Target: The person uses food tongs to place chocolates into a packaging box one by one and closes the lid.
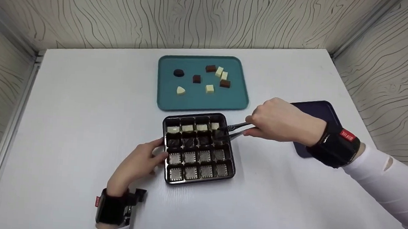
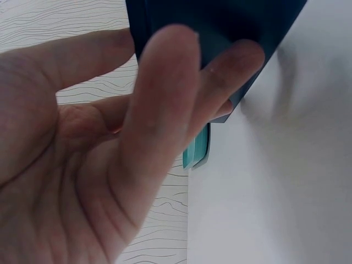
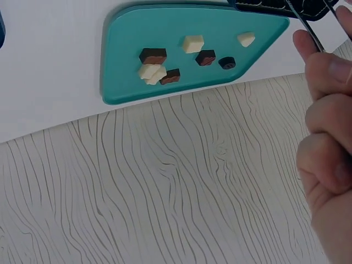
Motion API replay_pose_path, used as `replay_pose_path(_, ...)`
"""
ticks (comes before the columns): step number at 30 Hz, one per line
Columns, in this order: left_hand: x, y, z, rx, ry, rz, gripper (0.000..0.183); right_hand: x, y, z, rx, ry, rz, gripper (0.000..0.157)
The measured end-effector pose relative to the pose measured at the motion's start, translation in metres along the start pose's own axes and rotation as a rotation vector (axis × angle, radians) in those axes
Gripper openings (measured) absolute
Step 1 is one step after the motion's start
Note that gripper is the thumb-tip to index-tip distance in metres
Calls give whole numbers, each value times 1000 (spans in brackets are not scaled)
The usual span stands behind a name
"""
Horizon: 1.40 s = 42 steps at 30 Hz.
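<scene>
A black compartment box (image 1: 199, 181) is in front of me, its far row filled with white chocolates (image 1: 187, 128) and the row below with dark chocolates (image 1: 189, 142). Silvery patterned bottoms show in the two near rows. My left hand (image 1: 143, 162) grips the box's left side, thumb at the rim; in the left wrist view its fingers reach against the dark box underside (image 2: 220, 27). My right hand (image 1: 277, 120) holds slim metal tongs (image 1: 238, 126) from the right. Their tips flank a dark chocolate square (image 1: 219, 136) at the right end of the second row.
Behind the box lies a teal tray (image 1: 169, 103) with several loose chocolates: white pieces (image 1: 209, 89), brown blocks (image 1: 225, 84) and a round dark one (image 1: 179, 73). A dark blue tray (image 1: 314, 109) sits at the right, partly under my right forearm. Patterned panels (image 1: 196, 17) enclose the white table.
</scene>
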<state>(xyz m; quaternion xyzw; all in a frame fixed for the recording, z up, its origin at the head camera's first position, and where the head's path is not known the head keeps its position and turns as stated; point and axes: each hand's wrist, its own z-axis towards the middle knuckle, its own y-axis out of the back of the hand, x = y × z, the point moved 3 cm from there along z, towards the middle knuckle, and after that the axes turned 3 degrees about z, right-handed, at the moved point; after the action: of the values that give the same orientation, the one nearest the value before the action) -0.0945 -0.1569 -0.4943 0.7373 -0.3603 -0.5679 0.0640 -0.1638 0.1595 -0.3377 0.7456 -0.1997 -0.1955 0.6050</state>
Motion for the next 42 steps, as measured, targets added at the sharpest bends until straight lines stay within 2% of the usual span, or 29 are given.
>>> replay_pose_path(10,0,0,0,-7,-11,0,59,9,3,21,55,49,-75,45)
replay_pose_path(18,-2,0,1,-17,10,19,58,18,7,36,107,105,-150,48)
replay_pose_path(29,-2,-1,1,-24,5,16,57,31,-4,60,139,182,-270,39)
replay_pose_path(35,-3,-1,2,-24,-20,28,57,31,-11,63,165,191,-286,33)
replay_pose_path(42,-3,-1,0,-36,-6,33,57,32,-12,64,169,178,-279,31)
